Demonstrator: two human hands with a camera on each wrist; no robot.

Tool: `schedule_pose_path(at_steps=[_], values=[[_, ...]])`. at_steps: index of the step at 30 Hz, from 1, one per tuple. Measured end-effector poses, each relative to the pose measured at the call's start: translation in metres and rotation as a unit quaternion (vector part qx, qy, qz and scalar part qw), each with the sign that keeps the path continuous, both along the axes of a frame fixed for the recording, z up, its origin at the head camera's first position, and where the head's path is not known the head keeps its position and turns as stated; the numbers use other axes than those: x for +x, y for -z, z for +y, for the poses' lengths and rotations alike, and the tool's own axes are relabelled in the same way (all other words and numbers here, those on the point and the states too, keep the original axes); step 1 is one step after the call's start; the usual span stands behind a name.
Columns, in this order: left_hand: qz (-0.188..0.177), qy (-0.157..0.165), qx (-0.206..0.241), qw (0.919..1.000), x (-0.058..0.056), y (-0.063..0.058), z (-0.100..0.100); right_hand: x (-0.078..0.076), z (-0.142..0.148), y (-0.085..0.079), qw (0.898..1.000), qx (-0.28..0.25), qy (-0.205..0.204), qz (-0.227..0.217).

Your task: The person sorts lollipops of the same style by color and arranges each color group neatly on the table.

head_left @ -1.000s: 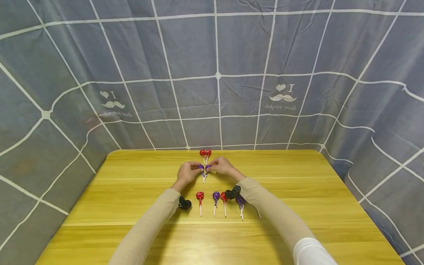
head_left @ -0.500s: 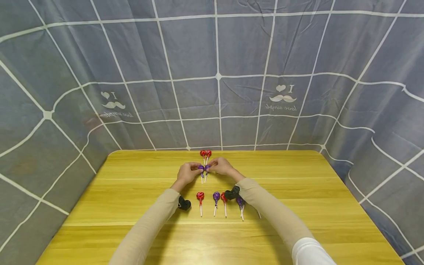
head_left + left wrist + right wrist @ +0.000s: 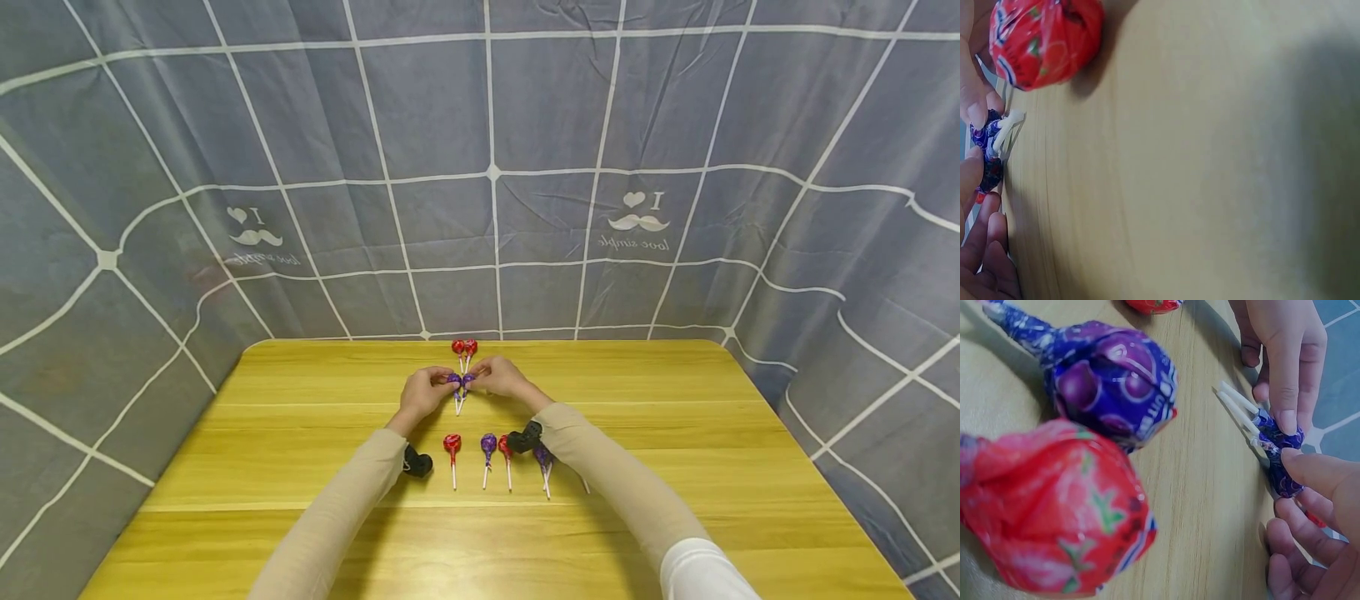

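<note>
In the head view my left hand [image 3: 423,390] pinches one purple-wrapped lollipop [image 3: 453,380] between thumb and fingers. Opposite it, my right hand [image 3: 501,377] pinches a second purple lollipop [image 3: 468,381]. The two wrapped heads lie side by side, and their white sticks slant together toward the person. The right wrist view shows the right thumb [image 3: 1313,472] on the nearer head and the left hand [image 3: 1288,356] at the other. Just beyond them, two red lollipops [image 3: 458,346] lie with heads side by side and sticks converging in the same way.
Nearer the person lies a row: a red lollipop [image 3: 452,443], a purple lollipop [image 3: 488,443], another red lollipop [image 3: 506,447] and a purple head [image 3: 542,455] partly under the right sleeve [image 3: 615,467]. A grey curtain [image 3: 547,217] hangs behind the wooden table [image 3: 480,542].
The held lollipops' stick ends moved apart, then came back together. Their heads have shifted slightly, while both hands stay at nearly the same spot.
</note>
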State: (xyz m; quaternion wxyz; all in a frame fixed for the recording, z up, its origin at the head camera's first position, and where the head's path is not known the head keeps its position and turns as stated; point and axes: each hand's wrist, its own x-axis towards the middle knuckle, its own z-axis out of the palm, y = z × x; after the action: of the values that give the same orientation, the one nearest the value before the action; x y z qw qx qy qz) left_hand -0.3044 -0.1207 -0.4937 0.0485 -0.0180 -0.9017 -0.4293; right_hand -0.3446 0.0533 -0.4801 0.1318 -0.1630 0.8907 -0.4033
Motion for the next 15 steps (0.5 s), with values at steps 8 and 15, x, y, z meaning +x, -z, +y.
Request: schedule_pose_path(at_steps=[8,15], values=[[0.01,0.002,0.0,0.9999,0.0006,0.0004,0.0003,-0.0007,0.0023,-0.0016,1.0,0.001,0.001,-0.004],[0.01,0.002,0.001,0.9999,0.0,0.0003,0.0001,-0.0016,0.0023,-0.0009,1.0,-0.007,-0.002,-0.007]])
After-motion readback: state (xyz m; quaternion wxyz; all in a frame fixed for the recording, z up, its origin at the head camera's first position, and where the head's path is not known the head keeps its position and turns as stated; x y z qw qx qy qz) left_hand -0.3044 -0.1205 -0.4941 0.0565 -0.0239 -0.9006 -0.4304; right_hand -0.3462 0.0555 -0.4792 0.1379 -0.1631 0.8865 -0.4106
